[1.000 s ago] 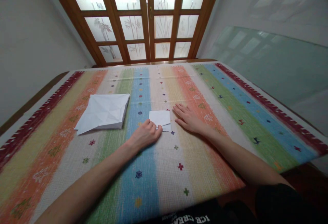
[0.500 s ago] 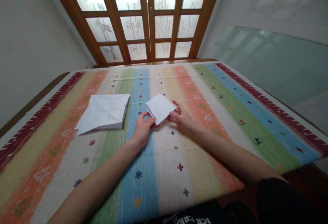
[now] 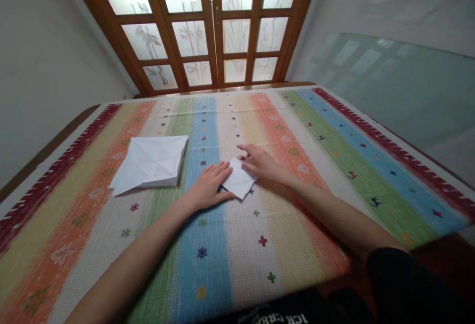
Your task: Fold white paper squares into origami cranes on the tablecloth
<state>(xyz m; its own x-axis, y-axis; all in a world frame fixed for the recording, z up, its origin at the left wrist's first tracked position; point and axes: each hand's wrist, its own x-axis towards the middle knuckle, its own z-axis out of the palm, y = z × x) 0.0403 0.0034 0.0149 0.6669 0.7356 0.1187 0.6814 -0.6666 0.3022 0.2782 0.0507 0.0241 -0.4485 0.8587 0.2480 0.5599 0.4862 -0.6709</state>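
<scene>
A small folded white paper (image 3: 238, 181) lies turned like a diamond on the striped tablecloth (image 3: 297, 175). My left hand (image 3: 209, 186) rests flat on the paper's left edge, fingers stretched out and pressing it down. My right hand (image 3: 260, 162) lies on the paper's upper right edge, fingers extended along it. Part of the paper is hidden under both hands.
A stack of creased white paper sheets (image 3: 150, 162) lies to the left of my hands. Wooden doors with frosted glass panes (image 3: 208, 27) stand beyond the table's far edge. A glass panel (image 3: 401, 91) leans against the wall on the right.
The folded paper was lifted off the cloth, turned in both hands, and now lies flat again as a diamond. Both hands went from gripping it to pressing on it.
</scene>
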